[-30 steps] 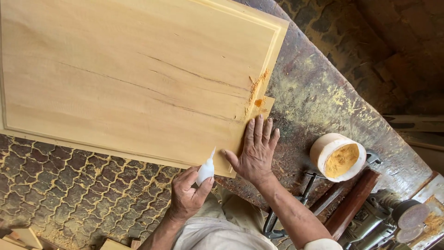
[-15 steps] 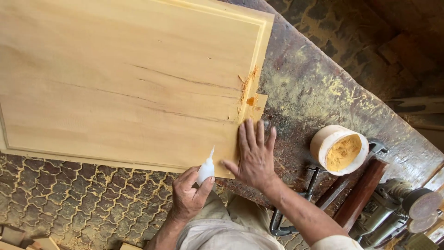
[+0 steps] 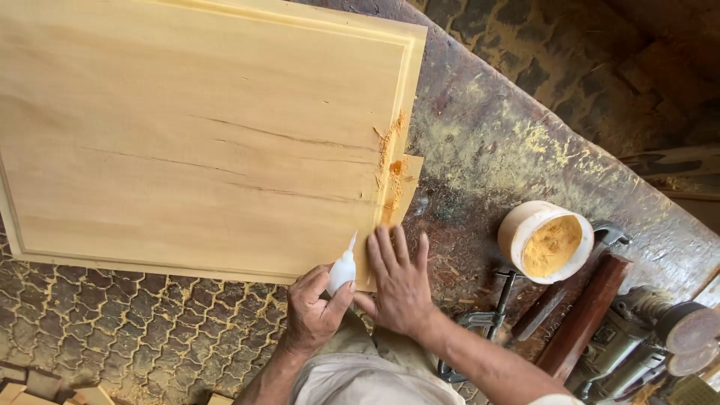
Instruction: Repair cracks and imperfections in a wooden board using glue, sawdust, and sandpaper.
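A large pale wooden panel [image 3: 195, 135] with a routed border lies on a rough workbench [image 3: 495, 150]. Its right edge carries a crack packed with orange-yellow sawdust filler [image 3: 391, 161]. My left hand [image 3: 313, 309] grips a small white squeeze bottle [image 3: 343, 268] with its nozzle pointing up toward the panel's lower right corner. My right hand [image 3: 399, 283] lies flat, fingers spread, pressing on that same corner just beside the bottle.
A white tub of yellow sawdust [image 3: 546, 241] stands on the bench to the right. Metal clamps [image 3: 487, 322], a dark wooden block [image 3: 585, 315] and a power tool [image 3: 660, 337] lie at lower right. Patterned paving [image 3: 112, 322] shows below the panel.
My left hand has raised the white bottle closer to the panel's corner, next to my right hand. The right hand stays pressed on the corner. The view has shifted slightly.
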